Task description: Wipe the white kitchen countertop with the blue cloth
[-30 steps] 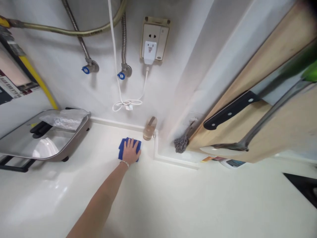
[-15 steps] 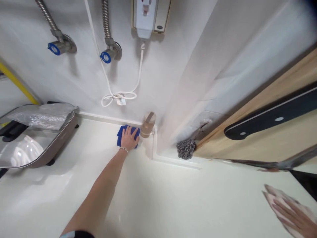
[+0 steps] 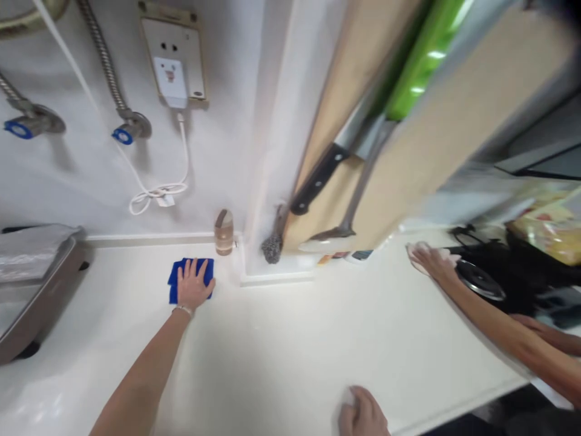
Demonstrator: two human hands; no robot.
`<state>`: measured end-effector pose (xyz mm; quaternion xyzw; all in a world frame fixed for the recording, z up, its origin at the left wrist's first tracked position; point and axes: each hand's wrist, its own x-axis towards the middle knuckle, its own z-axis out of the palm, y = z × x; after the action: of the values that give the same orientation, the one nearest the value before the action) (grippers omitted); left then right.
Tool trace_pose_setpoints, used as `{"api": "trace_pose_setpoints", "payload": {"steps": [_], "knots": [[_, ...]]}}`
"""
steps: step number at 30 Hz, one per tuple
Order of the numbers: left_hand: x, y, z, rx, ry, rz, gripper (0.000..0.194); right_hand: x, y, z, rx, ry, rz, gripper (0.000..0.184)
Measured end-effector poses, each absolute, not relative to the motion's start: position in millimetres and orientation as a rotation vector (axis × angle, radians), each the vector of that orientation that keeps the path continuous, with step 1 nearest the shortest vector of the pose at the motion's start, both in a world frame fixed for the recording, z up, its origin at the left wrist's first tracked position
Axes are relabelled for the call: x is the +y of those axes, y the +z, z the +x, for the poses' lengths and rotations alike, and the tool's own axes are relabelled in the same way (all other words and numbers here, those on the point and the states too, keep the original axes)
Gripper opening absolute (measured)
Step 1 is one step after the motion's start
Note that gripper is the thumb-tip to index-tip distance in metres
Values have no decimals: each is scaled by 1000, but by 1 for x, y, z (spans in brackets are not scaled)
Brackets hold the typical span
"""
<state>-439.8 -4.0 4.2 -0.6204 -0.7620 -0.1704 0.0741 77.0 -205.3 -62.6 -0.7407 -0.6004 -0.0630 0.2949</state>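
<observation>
My left hand (image 3: 193, 290) lies on a folded blue cloth (image 3: 173, 280), its fingers spread flat and pressing it to the white countertop (image 3: 272, 345). Just right of the cloth, against the wall, stands a small brownish see-through container (image 3: 224, 233) with a dark strip. At the bottom edge of the view, my right hand (image 3: 364, 415) is only partly visible over the counter. Its fingers are curled in, and I see nothing in them.
Another person's hand (image 3: 431, 261) presses a pale cloth (image 3: 415, 257) near a black cooktop (image 3: 494, 260). A steel-wool scrubber (image 3: 272, 248), a knife (image 3: 318, 181) and a ladle (image 3: 340, 233) hang by a wooden board. An electric pan (image 3: 40, 290) stands left.
My view has swung to the right, bringing my right hand and the cooktop into sight. The other person's hand has moved its cloth toward the back. My left hand stays on the blue cloth.
</observation>
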Motion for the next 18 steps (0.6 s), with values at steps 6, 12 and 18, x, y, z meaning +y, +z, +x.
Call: {"api": "trace_pose_setpoints", "payload": {"steps": [6, 12, 18], "knots": [[-86, -4, -403, -2178, -481, -1917, 71, -205, -55, 63, -1558, -157, -2007, 34], [-163, -6, -358, -2052, -515, -2000, 72, -208, -45, 55, -1541, -147, -1944, 32], [-216, -12, -330, -1952, -549, -2092, 72, -209, -48, 56, -1537, -191, -1902, 32]]}}
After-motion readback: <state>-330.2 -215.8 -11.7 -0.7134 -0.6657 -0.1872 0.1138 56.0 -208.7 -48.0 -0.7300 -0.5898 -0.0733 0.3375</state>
